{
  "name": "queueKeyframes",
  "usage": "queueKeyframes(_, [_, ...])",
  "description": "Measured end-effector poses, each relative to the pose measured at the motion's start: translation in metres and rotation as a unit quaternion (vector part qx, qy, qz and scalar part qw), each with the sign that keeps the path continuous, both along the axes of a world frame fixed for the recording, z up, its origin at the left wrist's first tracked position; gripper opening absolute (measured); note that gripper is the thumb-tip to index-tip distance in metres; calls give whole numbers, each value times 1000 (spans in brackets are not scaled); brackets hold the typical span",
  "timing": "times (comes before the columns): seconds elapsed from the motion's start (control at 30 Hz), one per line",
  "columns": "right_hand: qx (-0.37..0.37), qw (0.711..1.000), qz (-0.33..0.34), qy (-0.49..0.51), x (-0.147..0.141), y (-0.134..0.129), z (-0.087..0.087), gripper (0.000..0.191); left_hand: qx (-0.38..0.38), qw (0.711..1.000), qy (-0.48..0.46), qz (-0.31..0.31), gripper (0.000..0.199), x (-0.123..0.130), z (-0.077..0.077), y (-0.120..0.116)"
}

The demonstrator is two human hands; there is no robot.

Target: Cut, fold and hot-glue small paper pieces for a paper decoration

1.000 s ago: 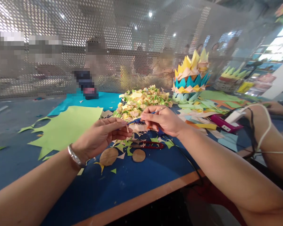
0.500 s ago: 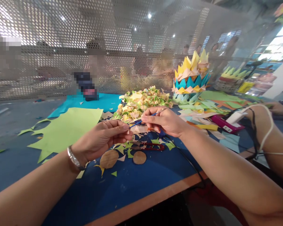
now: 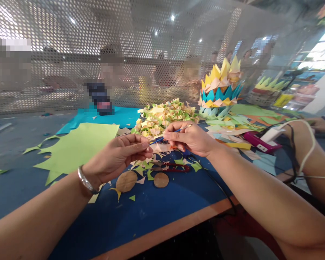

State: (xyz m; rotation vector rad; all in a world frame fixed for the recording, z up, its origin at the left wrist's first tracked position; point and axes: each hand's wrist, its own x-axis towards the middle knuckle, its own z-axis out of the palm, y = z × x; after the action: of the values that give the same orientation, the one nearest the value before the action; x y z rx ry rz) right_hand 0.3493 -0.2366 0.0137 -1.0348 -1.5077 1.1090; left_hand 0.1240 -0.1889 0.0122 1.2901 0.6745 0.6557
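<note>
Blue stick (image 3: 158, 139) could slip should our right hand (image 3: 191, 140) or left hand (image 3: 122, 150), both pinched closed on it, loosen.

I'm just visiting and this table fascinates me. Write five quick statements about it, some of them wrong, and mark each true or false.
1. The silver bracelet is on the right wrist. False: it is on the left wrist.
2. The right hand holds a slim blue tool. True.
3. The tiered paper piece stands left of the heap of small folded papers. False: it stands to the right in this view.
4. Two brown discs lie nearer the person than the red-handled snips. True.
5. The large green sheet has straight edges all round. False: its left side is jagged.
</note>
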Motion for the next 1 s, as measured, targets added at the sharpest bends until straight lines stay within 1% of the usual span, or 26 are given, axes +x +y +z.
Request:
queueKeyframes(0.13, [2,1000,-3,2,0,1,-1,30,35,999,-3,1,14,-1,-2,1])
queueKeyframes(0.3, [-1,1000,-1,-7,0,1,-2,30,70,997,16,0,14,-1,-4,3])
queueKeyframes(0.63, [-14,1000,-6,-18,1,2,-2,20,85,995,39,20,17,1,-2,1])
queueKeyframes(0.8, [-14,1000,-5,-25,1,2,-2,21,95,995,31,13,21,2,-3,0])
queueKeyframes(1.0, [-4,1000,7,-20,2,3,-4,18,63,998,13,6,24,1,-4,3])
